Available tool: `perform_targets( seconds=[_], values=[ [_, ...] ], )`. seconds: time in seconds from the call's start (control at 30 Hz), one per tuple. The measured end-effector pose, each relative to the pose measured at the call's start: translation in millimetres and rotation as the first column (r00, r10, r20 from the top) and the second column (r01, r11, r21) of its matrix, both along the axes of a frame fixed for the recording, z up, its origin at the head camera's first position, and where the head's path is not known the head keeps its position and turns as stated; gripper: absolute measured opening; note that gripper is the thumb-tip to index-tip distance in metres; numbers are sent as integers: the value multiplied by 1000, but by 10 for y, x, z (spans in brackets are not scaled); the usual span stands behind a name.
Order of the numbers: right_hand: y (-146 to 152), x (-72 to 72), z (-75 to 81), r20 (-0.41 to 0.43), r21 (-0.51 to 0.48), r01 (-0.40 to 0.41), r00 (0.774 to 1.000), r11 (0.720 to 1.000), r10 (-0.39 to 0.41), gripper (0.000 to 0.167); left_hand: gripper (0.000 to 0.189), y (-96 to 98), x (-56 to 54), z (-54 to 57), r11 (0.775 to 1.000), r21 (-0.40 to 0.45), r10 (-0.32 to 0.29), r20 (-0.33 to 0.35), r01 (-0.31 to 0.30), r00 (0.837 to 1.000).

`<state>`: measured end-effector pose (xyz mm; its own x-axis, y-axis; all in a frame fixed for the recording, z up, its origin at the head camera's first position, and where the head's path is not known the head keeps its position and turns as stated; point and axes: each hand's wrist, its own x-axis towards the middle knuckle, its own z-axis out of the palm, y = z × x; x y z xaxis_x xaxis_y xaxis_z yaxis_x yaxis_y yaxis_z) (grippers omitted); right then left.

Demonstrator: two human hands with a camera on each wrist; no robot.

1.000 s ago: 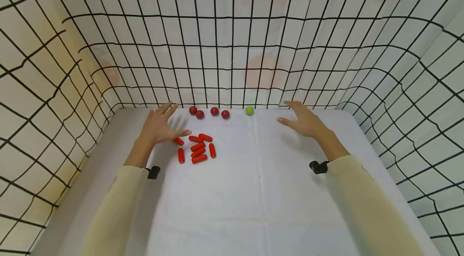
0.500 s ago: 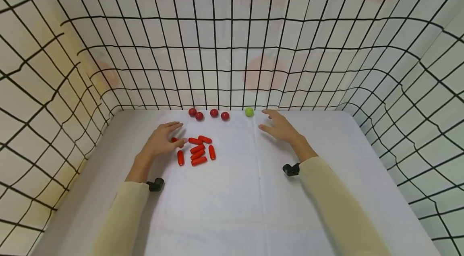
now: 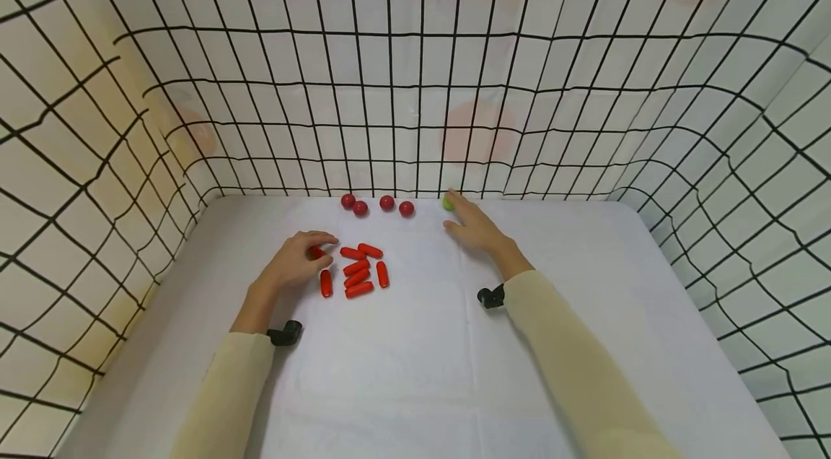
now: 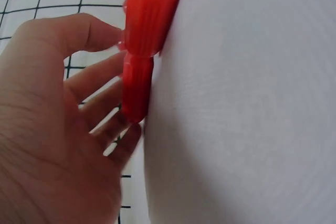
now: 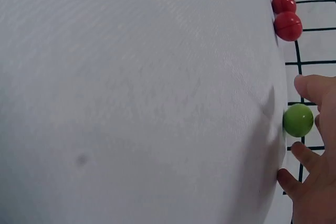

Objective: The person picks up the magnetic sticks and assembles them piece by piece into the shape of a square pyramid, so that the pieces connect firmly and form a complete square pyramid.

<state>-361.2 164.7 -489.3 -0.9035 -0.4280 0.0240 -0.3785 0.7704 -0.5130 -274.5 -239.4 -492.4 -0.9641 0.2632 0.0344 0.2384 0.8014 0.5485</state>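
My left hand [image 3: 292, 262] arches over one of several glossy red rod-shaped pieces [image 3: 316, 252], at the left of their group. In the left wrist view, the thumb and fingers spread around that red rod [image 4: 137, 87], and I see no firm pinch. A nearer red rod [image 4: 149, 14] partly covers the fingers there. At the far edge, my right hand [image 3: 477, 226] reaches over a green ball [image 3: 448, 203], which its fingers partly hide. In the right wrist view, the green ball [image 5: 298, 120] sits between the spread thumb and fingers, with no plain grip on it.
Several dark red balls [image 3: 387, 203] lie along the far edge, left of the green one. More red rods [image 3: 356, 277] lie beside my left hand. Black wire mesh [image 3: 415, 87] stands at the back and both sides of the white-covered table [image 3: 415, 365].
My right hand has moved left to the green ball. My left hand has come lower and nearer, its thumb and fingers now around a red rod. The balls and rods stay in place.
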Motion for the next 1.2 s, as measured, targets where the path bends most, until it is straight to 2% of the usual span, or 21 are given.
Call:
perform_targets(
  seconds=[0.13,0.27,0.37,0.7,0.83,1.07,1.2],
  values=[
    [-50,-5,2,-3,31,60,998,998,-60,64,42,-6,16,-21,999,30,12,45,-13,999],
    [-38,-18,-53,-38,31,153,988,988,-151,55,41,-30,43,-36,999,50,10,56,-13,998],
    [25,10,-112,-48,15,185,982,983,-184,50,39,-52,63,-57,998,64,-8,57,4,998],
    [229,190,-127,15,-169,182,983,969,-183,44,39,-107,61,-87,996,83,-34,27,32,999],
    [274,285,-132,48,-211,185,983,960,-179,41,37,-104,50,-82,995,100,-4,1,4,1000],
    [343,465,-130,65,-254,145,989,956,-132,34,39,2,53,-41,990,135,65,-90,-52,994],
    [382,566,-142,70,-275,136,990,952,-122,34,37,114,77,20,986,151,90,-93,-75,992]
  ],
)
